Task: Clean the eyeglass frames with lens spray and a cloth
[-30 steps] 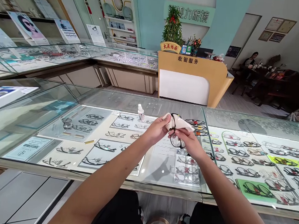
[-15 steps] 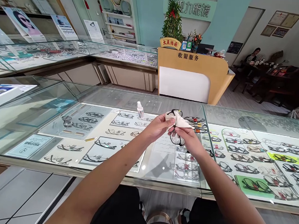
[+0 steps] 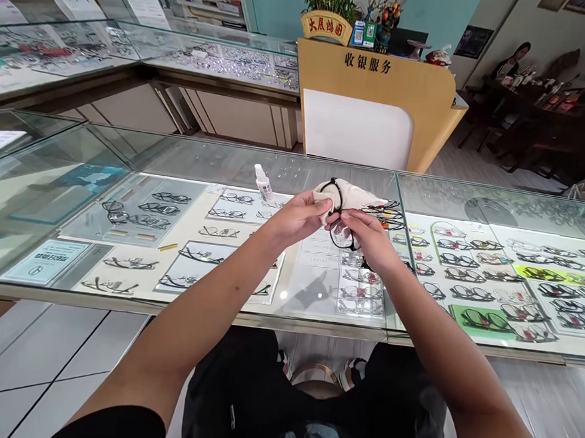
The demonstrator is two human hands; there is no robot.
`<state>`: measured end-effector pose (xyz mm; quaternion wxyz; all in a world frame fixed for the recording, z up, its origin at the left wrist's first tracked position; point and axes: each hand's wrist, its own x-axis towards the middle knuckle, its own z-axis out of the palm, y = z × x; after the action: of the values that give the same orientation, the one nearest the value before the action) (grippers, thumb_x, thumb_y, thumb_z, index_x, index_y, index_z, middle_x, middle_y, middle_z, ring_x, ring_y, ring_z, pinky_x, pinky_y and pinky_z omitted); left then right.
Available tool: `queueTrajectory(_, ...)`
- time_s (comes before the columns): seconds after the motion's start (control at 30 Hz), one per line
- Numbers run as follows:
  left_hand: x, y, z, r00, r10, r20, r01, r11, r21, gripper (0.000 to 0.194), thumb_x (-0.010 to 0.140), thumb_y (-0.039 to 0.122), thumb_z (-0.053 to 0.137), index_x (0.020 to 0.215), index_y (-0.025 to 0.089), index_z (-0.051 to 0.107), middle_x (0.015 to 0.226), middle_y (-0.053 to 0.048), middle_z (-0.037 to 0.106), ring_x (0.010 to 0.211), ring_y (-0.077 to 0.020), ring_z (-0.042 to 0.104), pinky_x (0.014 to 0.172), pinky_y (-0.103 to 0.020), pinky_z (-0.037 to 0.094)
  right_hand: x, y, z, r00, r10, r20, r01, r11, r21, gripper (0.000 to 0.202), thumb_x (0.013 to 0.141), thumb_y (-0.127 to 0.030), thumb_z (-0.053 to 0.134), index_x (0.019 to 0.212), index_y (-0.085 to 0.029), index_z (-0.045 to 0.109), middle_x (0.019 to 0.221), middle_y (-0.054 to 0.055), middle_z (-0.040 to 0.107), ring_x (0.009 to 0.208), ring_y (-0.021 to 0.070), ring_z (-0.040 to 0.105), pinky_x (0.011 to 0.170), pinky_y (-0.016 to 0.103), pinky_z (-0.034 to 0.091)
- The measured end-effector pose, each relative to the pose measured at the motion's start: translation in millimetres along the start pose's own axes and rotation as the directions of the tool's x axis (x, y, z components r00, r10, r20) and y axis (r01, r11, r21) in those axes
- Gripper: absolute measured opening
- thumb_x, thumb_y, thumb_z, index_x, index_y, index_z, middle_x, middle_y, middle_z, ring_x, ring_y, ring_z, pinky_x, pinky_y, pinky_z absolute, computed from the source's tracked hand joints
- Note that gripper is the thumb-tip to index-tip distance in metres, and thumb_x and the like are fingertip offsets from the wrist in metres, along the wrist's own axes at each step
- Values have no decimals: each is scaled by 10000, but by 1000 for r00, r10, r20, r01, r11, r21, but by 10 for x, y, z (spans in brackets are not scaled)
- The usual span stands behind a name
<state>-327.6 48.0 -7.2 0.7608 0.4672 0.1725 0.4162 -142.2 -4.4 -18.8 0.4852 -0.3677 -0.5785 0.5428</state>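
Above the glass counter, my left hand [image 3: 300, 216] grips a white cloth [image 3: 357, 194], its thumb pressed on the cloth around one lens of a pair of black-framed eyeglasses [image 3: 342, 238]. My right hand [image 3: 366, 234] is closed on the frame of the same eyeglasses near the bridge. The lower lens rim hangs free below the right fingers, while the upper rim shows against the cloth. Just left of my hands, a small white spray bottle [image 3: 263, 183] stands upright on the counter top. The fingertips behind the cloth are hidden.
The glass display counter [image 3: 310, 322] spans my front, with several rows of eyeglasses inside. A few dark frames [image 3: 391, 216] lie right of the cloth. Farther back stand a wooden cashier desk [image 3: 430, 108] and another display case [image 3: 216, 83]. A person [image 3: 511, 64] sits at the far right.
The view has tipped downward, so the counter sits higher in the picture. The eyeglasses have turned slightly in my hands, and the cloth spreads farther right behind the upper rim.
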Motion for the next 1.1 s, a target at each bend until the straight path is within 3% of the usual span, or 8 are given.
queueTrajectory(0.07, -2, -1, 4, 1000, 15, 22, -16, 999, 32, 387, 769, 341, 977, 812, 164, 636, 655, -4, 631, 621, -138, 620, 607, -266, 518, 3, -5, 4, 1000, 7, -6, -7, 1000, -23, 340, 980, -531, 664, 977, -240, 838, 943, 37, 761, 871, 184, 615, 811, 306, 464)
queueTrajectory(0.17, 8, -28, 27, 998, 61, -32, -59, 996, 69, 440, 746, 422, 988, 829, 170, 638, 616, 27, 585, 556, -114, 566, 551, -250, 486, -11, -16, 54, 1000, -7, -17, 6, 998, -70, 347, 947, -562, 711, 933, -239, 836, 929, 35, 757, 900, 195, 623, 871, 324, 489)
queueTrajectory(0.37, 19, -41, 68, 987, 59, -149, -46, 995, 88, 587, 856, 689, 803, 691, 177, 567, 534, 33, 510, 436, -88, 481, 449, -238, 409, -72, -60, 158, 999, -36, -14, 35, 995, -95, 352, 928, -585, 741, 946, -251, 851, 1022, 37, 767, 986, 219, 633, 954, 353, 504)
queueTrajectory(0.53, -14, 19, 76, 999, 42, -32, -40, 997, 67, 441, 852, 512, 890, 759, 170, 627, 642, -16, 620, 589, -148, 617, 597, -295, 539, -54, -110, 53, 997, -64, -33, 60, 992, -114, 335, 985, -532, 682, 937, -247, 850, 887, 31, 749, 866, 196, 601, 901, 338, 505)
queueTrajectory(0.67, -17, -3, 90, 994, 106, -7, -105, 993, 55, 380, 765, 348, 979, 864, 167, 659, 697, 7, 632, 613, -119, 597, 620, -268, 526, -29, -81, 4, 993, -117, -13, 114, 981, -159, 343, 1001, -528, 661, 930, -243, 837, 904, 36, 742, 906, 205, 612, 909, 341, 497)
queueTrajectory(0.9, -6, -56, 164, 983, 168, -78, -166, 985, 40, 460, 789, 523, 939, 814, 173, 640, 662, 26, 613, 530, -86, 557, 542, -226, 485, -62, -36, 79, 992, -127, -13, 121, 964, -235, 380, 993, -577, 659, 952, -231, 810, 972, 44, 717, 951, 218, 609, 905, 350, 485)
queueTrajectory(1.0, -1, -62, 149, 981, 133, -141, -134, 991, 6, 486, 845, 594, 866, 767, 181, 621, 621, 33, 575, 511, -91, 540, 509, -223, 473, -74, -74, 94, 990, -140, -30, 128, 959, -254, 388, 978, -590, 674, 930, -225, 797, 967, 43, 712, 952, 218, 605, 892, 346, 482)
queueTrajectory(1.1, 6, -49, 104, 986, 66, -155, -74, 996, -47, 404, 948, 543, 781, 811, 185, 652, 680, 12, 628, 553, -112, 583, 549, -245, 513, -63, -126, 70, 989, -143, -28, 131, 954, -270, 406, 990, -594, 648, 910, -229, 805, 956, 43, 732, 963, 219, 608, 923, 345, 476)
